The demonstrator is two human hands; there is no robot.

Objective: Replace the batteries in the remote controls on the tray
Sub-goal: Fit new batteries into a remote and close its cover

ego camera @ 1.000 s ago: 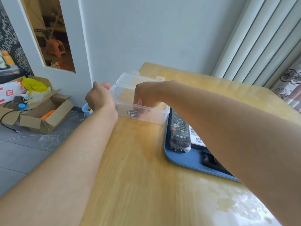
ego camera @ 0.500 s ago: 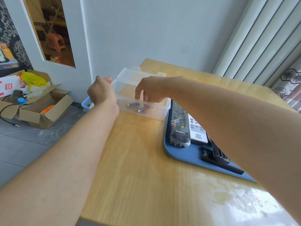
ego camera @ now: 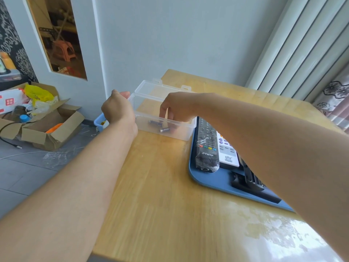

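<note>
A clear plastic box (ego camera: 186, 132) with its lid open stands on the wooden table; two batteries (ego camera: 159, 126) lie on its floor. My left hand (ego camera: 118, 108) grips the box's left end. My right hand (ego camera: 176, 108) hangs over the box's front rim, fingers pointing down inside, above the batteries; whether they pinch anything is hidden. To the right lies a blue tray (ego camera: 213, 179) with a black remote (ego camera: 205, 148) in plastic wrap, a white remote (ego camera: 227, 154), and a dark remote (ego camera: 251, 181) partly under my right forearm.
The table's left edge runs close to the box. On the floor to the left stand an open cardboard box (ego camera: 47, 125) with clutter and a small blue bin (ego camera: 99, 121). Curtains hang at the right, behind the table.
My right hand has risen from deep inside the box to its rim, and two batteries now lie bare on the box floor. The left hand has kept its grip.
</note>
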